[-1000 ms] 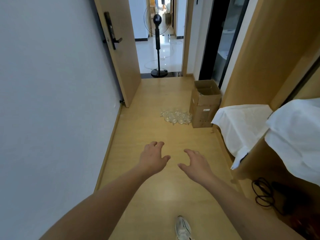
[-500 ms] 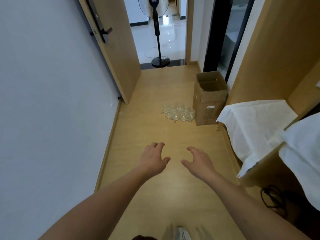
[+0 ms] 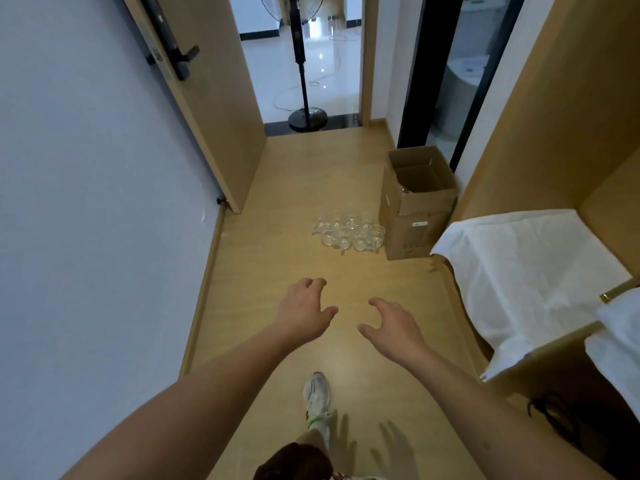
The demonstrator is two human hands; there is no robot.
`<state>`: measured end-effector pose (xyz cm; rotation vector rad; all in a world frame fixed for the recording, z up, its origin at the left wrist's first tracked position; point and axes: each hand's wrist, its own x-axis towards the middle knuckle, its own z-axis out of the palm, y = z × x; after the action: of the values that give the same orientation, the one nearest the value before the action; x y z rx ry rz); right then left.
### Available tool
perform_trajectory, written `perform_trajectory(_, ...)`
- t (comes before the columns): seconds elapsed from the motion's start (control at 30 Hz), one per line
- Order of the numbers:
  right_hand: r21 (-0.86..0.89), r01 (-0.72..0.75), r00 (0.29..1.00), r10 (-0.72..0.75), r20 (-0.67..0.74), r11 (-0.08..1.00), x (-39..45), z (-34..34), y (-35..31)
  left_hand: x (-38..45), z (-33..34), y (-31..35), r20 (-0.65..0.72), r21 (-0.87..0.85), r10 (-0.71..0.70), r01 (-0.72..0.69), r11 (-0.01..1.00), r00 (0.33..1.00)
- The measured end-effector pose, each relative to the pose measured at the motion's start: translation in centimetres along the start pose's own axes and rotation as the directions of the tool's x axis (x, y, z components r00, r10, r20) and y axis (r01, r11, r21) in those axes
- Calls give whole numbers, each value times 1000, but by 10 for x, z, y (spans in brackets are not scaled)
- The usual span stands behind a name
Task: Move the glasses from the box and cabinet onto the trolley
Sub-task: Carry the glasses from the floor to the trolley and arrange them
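The door point(image 3: 207, 98) stands open at ten o'clock; the left hand point(image 3: 304, 311) reaches forward over the floor point(image 3: 277, 258), fingers loosely curled and spread, holding nothing; the right hand point(image 3: 394, 323) beside it is the same, empty; the glasses point(image 3: 348, 233) sit clustered on the floor at twelve o'clock, well apart from both hands; the open box point(image 3: 415, 202) stands just beside them at one o'clock.

Two hands point(image 3: 349, 315); one box point(image 3: 415, 206); one fan point(image 3: 303, 64); glasses point(image 3: 348, 232) uncountable
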<state>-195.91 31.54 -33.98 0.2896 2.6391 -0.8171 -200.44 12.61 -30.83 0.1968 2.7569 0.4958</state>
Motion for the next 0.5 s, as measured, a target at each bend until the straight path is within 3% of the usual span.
perform_trajectory(0.5,25,-156,987,156,28,987,167,-9,-87,196,-53,-64,110,-108,25,-13,994,994)
